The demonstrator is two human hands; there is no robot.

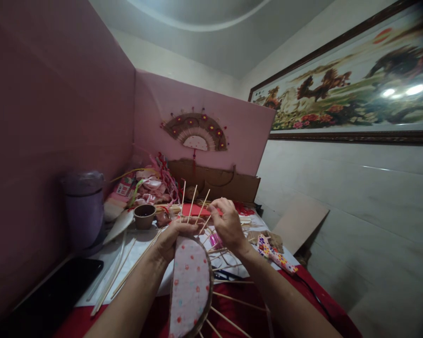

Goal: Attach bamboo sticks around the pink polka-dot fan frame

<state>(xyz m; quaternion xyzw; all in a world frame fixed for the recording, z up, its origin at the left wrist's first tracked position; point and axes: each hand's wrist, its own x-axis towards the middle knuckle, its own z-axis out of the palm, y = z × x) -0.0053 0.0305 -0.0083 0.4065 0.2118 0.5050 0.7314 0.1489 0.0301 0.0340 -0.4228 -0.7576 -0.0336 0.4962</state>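
A half-round fan base, covered in white cloth with small red flowers, is tilted upright in front of me. Thin bamboo sticks fan out from its curved edge. My left hand grips the upper end of the base, its thumb lying across the roots of several sticks. At the upper right of the base, my right hand is closed, its fingertips pinching near the end of one bamboo stick. The exact contact at those fingertips is partly hidden.
A flower-patterned glue gun with a black cable lies right. On the left are a brown cup, a purple tumbler, a black phone and loose sticks. A finished fan hangs on the pink board behind.
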